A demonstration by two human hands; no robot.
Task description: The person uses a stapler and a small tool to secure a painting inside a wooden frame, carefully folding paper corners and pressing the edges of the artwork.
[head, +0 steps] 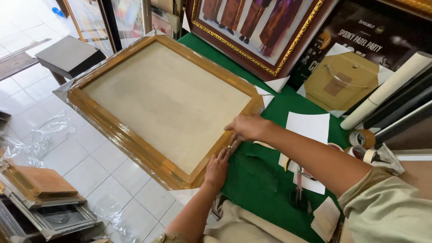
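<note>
My left hand (217,167) lies flat, fingers open, on the wooden frame (135,139). My right hand (247,127) pinches its wrapped edge; what it grips, I cannot tell.

On my desk's (252,180) right side lie white paper sheets (308,127), tape rolls (363,139) and scissors (299,186); a dark gilt-edged framed picture (256,31) leans at its far edge.

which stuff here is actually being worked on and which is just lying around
In hand:
- large wooden picture frame wrapped in clear plastic
- left hand
- right hand

Lying about:
- white paper sheet
- rolls of brown tape
- dark red gilt-edged framed photo
- white rolled tube
</note>
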